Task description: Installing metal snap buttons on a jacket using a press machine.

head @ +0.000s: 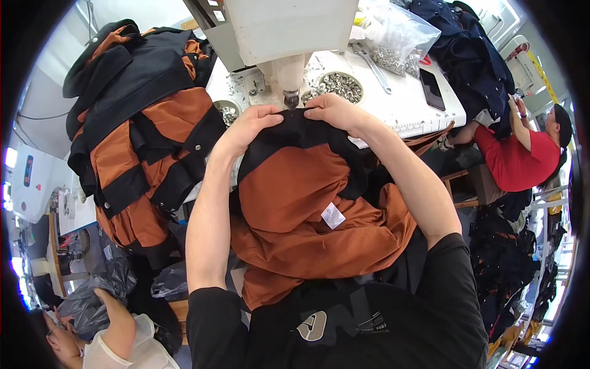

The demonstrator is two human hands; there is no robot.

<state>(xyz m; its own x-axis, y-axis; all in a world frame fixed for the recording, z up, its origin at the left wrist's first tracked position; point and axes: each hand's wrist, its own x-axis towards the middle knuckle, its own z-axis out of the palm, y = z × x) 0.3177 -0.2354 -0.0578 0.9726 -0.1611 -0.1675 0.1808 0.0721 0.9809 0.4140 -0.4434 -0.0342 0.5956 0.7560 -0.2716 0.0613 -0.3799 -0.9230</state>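
Note:
A black garment with rust-orange lining hangs from both hands and bunches on my lap. My left hand pinches its black edge between thumb and fingers. On the other side of the press die, my right hand grips the same edge. Between them, the metal die of a snap-fastening press stands right over the cloth; whether it touches cannot be told. A white label shows on the lining. Loose metal snap parts fill a round bowl just behind my right hand.
Black-and-orange jackets are heaped at left beside a small dish of snap parts. An adjustable wrench, a phone and a plastic bag of fasteners lie at right. Co-workers sit at right and lower left.

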